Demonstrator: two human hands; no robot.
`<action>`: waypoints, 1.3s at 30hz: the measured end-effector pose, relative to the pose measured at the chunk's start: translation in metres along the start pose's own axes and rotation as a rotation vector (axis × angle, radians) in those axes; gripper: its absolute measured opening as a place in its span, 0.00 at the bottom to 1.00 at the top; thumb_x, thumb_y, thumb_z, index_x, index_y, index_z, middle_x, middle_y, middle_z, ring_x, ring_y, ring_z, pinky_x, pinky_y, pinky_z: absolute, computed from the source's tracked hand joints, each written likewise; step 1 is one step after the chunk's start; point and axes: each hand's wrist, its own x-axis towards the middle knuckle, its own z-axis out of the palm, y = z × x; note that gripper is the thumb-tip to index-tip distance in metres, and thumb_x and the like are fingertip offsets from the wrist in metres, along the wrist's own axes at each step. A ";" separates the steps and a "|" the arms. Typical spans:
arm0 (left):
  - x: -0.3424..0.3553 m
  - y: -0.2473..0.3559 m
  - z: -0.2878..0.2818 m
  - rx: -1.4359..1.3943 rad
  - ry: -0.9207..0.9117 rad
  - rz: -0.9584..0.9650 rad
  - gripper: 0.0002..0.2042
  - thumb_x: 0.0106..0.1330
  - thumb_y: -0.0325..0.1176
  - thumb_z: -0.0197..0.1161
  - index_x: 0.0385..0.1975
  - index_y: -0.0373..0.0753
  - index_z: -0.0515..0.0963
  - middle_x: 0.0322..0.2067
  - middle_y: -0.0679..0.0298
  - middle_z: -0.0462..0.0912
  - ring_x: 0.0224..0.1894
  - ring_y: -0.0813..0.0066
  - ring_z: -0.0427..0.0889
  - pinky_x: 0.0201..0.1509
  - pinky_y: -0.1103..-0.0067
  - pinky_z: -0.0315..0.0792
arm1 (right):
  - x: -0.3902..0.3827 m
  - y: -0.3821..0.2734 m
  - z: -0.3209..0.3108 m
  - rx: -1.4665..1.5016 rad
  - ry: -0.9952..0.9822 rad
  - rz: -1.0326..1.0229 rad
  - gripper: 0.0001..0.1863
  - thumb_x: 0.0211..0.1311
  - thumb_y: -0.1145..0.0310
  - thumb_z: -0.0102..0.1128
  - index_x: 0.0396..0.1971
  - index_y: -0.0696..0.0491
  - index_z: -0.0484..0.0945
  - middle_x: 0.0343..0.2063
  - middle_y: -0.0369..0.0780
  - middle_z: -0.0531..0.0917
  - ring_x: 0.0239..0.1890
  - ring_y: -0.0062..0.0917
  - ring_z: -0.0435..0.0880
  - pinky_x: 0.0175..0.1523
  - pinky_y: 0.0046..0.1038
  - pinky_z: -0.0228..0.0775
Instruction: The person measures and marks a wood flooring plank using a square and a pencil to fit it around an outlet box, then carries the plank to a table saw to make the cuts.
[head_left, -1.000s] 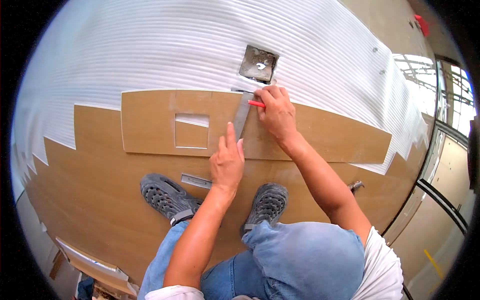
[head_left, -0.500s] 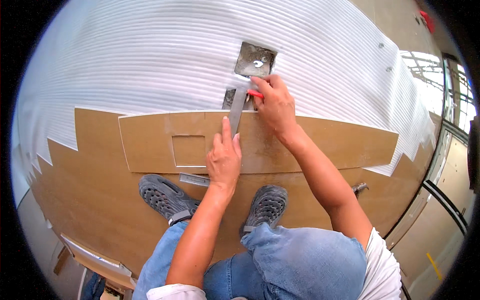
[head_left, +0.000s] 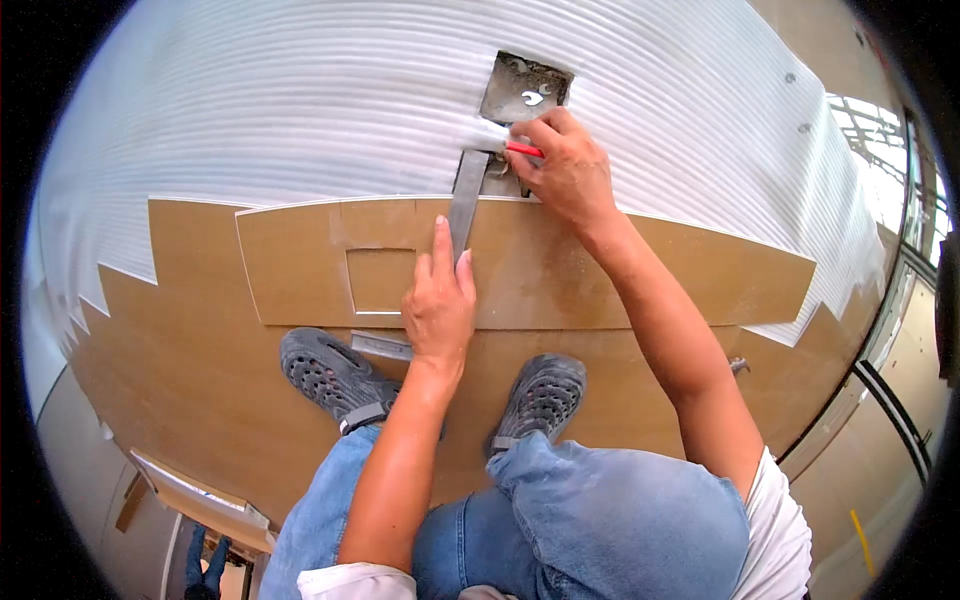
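Note:
My left hand point(head_left: 440, 305) holds the lower end of a flat grey metal ruler point(head_left: 466, 195), its index finger stretched along the blade. The ruler lies across the top edge of a long brown board point(head_left: 650, 270) and reaches over a dark cutout point(head_left: 500, 180) in the ribbed white sheet point(head_left: 330, 130). In my right hand point(head_left: 575, 170) a red pencil point(head_left: 525, 149) is pinched between the fingers, just right of the ruler's far end. The pencil's tip is too small to make out clearly. A rectangular opening point(head_left: 380, 280) is cut in the board left of my left hand.
A larger square cutout point(head_left: 525, 90) lies farther up the sheet. My grey clogs point(head_left: 540, 400) stand on a brown sheet point(head_left: 200, 370) below the board. Near the left clog lies a small grey flat piece point(head_left: 382, 345). Another person's legs point(head_left: 205, 560) show at lower left.
The pencil in my right hand now points left with more of it showing. Both hands and the ruler sit slightly higher in view, as the whole view has shifted.

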 end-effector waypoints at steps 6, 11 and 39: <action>0.006 0.003 -0.002 -0.032 0.039 0.047 0.26 0.71 0.37 0.64 0.69 0.47 0.69 0.40 0.50 0.81 0.36 0.44 0.83 0.37 0.58 0.77 | 0.001 0.002 0.005 -0.002 -0.010 -0.002 0.11 0.54 0.64 0.72 0.38 0.43 0.88 0.36 0.37 0.83 0.41 0.35 0.84 0.43 0.38 0.79; 0.025 0.006 0.005 0.037 0.032 0.071 0.26 0.72 0.39 0.63 0.69 0.49 0.70 0.34 0.52 0.79 0.32 0.47 0.82 0.34 0.59 0.77 | 0.003 0.000 0.004 -0.004 -0.045 0.019 0.11 0.55 0.62 0.72 0.40 0.43 0.88 0.36 0.37 0.82 0.41 0.36 0.84 0.43 0.38 0.78; 0.029 0.008 0.008 0.086 -0.055 0.015 0.29 0.73 0.43 0.60 0.73 0.53 0.65 0.25 0.52 0.75 0.26 0.48 0.81 0.31 0.58 0.78 | 0.007 0.001 0.002 0.026 -0.109 0.032 0.13 0.57 0.60 0.73 0.43 0.41 0.87 0.34 0.37 0.83 0.38 0.36 0.84 0.40 0.38 0.76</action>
